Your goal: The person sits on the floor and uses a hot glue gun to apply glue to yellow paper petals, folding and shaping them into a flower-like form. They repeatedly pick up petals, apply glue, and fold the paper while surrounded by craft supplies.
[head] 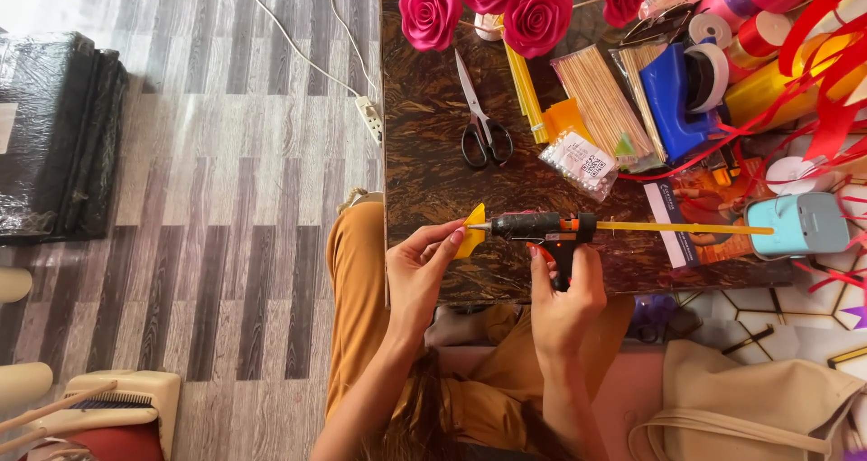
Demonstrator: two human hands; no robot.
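The left hand (pixel 417 267) pinches a small yellow paper piece (pixel 472 230) steady while the right hand (pixel 564 291) grips a black glue gun (pixel 542 228), tip touching it.

Black glue gun (pixel 542 226) with orange trigger, yellow petal piece (pixel 472 230), magenta roses (pixel 488 5), dark brown marbled table (pixel 424 145)

We see black glue gun (pixel 542 227) level, yellow stick out its back; nozzle touches folded yellow ribbon piece (pixel 472 230), pinched upright.

Mustard-orange trousers (pixel 354 289) are worn; forearms are left bare, and the fingernails (pixel 457 236) appear to be painted pink-red.
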